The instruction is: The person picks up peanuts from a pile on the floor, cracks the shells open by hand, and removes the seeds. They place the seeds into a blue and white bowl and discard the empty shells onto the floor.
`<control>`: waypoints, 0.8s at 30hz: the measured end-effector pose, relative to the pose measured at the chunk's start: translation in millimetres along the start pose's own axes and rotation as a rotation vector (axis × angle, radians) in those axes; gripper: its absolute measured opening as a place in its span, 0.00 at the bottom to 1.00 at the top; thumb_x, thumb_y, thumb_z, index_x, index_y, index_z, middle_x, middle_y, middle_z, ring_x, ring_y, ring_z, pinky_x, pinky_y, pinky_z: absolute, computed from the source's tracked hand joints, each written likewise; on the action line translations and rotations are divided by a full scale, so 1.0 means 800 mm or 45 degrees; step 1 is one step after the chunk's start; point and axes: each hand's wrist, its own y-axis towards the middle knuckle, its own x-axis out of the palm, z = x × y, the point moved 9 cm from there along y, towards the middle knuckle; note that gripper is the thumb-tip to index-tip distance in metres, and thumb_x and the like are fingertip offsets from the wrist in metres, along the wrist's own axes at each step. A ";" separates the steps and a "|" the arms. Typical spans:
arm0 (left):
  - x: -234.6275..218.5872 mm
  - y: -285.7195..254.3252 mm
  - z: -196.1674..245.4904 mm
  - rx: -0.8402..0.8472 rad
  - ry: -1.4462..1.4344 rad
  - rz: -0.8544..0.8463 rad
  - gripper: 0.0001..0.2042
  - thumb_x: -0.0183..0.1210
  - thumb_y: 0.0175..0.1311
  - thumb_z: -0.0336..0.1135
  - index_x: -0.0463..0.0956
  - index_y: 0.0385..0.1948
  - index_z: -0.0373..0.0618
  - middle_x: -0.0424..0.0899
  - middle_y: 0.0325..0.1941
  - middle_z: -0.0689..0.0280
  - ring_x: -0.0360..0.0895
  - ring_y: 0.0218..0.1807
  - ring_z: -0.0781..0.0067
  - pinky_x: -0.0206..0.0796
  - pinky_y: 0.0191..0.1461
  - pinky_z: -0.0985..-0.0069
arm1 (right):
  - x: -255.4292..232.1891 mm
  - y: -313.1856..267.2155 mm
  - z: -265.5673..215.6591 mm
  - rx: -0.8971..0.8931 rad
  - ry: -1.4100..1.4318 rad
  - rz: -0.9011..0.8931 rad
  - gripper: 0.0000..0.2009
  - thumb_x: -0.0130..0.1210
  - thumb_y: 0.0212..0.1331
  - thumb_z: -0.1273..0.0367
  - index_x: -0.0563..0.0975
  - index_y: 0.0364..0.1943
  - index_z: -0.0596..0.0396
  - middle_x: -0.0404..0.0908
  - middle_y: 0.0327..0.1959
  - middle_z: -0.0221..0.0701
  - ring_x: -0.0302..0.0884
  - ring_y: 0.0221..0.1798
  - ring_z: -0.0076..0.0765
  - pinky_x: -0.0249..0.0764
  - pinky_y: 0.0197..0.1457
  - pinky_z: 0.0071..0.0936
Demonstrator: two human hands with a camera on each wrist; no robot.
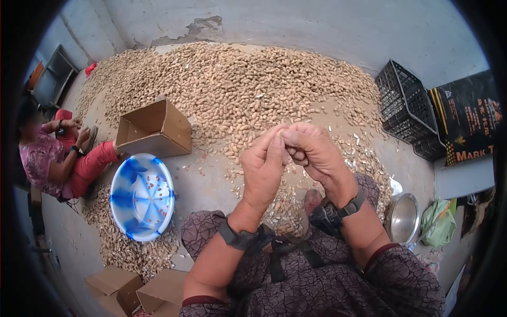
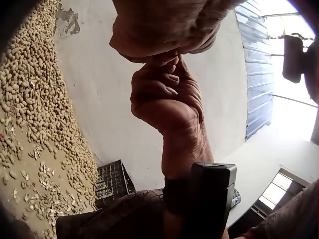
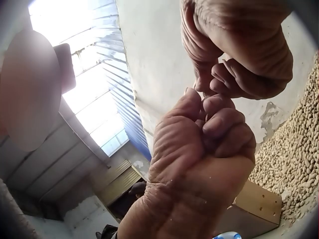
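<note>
My left hand [image 1: 264, 164] and right hand [image 1: 321, 156] meet fingertip to fingertip in front of my body, above the floor. Both thumbs and forefingers pinch together at one small thing, probably a peanut, almost wholly hidden by the fingers; I cannot tell its state. In the right wrist view the left hand [image 3: 199, 144] shows its other fingers curled in toward the palm. The left wrist view shows the right hand [image 2: 167, 97] bent the same way. Beyond them spreads a large heap of unshelled peanuts [image 1: 222, 84], with broken shells [image 1: 282, 214] below, between my legs.
A blue-and-white basin [image 1: 116, 185] with some reddish kernels stands left, beside an open cardboard box [image 1: 177, 132]. Another person [image 1: 47, 164] sits farther left. On the right are a black plastic crate [image 1: 404, 108], a metal bowl [image 1: 404, 219] and a green bag [image 1: 439, 224].
</note>
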 end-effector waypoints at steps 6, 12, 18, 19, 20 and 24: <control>0.007 -0.002 0.013 0.072 0.098 -0.029 0.11 0.43 0.62 0.28 0.72 0.39 0.34 0.72 0.21 0.71 0.64 0.22 0.88 0.60 0.26 0.87 | 0.000 -0.001 0.002 0.016 0.078 -0.022 0.12 0.55 0.53 0.62 0.73 0.21 0.56 0.69 0.14 0.22 0.58 0.14 0.10 0.49 0.12 0.07; 0.012 -0.002 0.017 0.170 0.063 0.033 0.10 0.41 0.62 0.28 0.71 0.37 0.34 0.72 0.20 0.69 0.68 0.23 0.85 0.63 0.25 0.85 | 0.003 -0.003 0.006 -0.034 0.224 -0.019 0.09 0.51 0.56 0.66 0.72 0.24 0.57 0.68 0.15 0.20 0.59 0.13 0.08 0.51 0.12 0.06; 0.014 0.001 0.007 -0.041 -0.341 0.015 0.12 0.41 0.65 0.32 0.71 0.40 0.34 0.68 0.22 0.72 0.61 0.20 0.89 0.53 0.20 0.90 | 0.007 -0.007 -0.004 -0.172 0.206 0.066 0.09 0.48 0.58 0.68 0.72 0.25 0.58 0.69 0.15 0.22 0.61 0.13 0.11 0.56 0.13 0.08; 0.013 0.000 0.005 -0.093 -0.329 0.013 0.12 0.41 0.65 0.32 0.71 0.40 0.34 0.67 0.22 0.73 0.59 0.20 0.89 0.52 0.18 0.90 | 0.010 -0.009 -0.006 -0.176 0.205 0.072 0.09 0.48 0.58 0.68 0.72 0.25 0.58 0.69 0.15 0.22 0.61 0.13 0.11 0.56 0.13 0.08; 0.013 0.002 0.002 -0.099 -0.372 0.009 0.13 0.40 0.65 0.33 0.70 0.41 0.33 0.67 0.22 0.72 0.57 0.18 0.90 0.50 0.16 0.90 | 0.013 -0.012 -0.011 -0.211 0.188 0.075 0.09 0.47 0.58 0.69 0.72 0.25 0.59 0.69 0.15 0.24 0.64 0.14 0.15 0.59 0.13 0.09; 0.008 0.005 -0.010 -0.234 -0.625 0.021 0.15 0.41 0.66 0.37 0.66 0.43 0.32 0.68 0.21 0.71 0.57 0.15 0.90 0.50 0.14 0.92 | 0.013 -0.013 -0.009 -0.288 0.216 0.087 0.09 0.46 0.58 0.70 0.71 0.27 0.63 0.70 0.16 0.30 0.71 0.15 0.25 0.68 0.15 0.16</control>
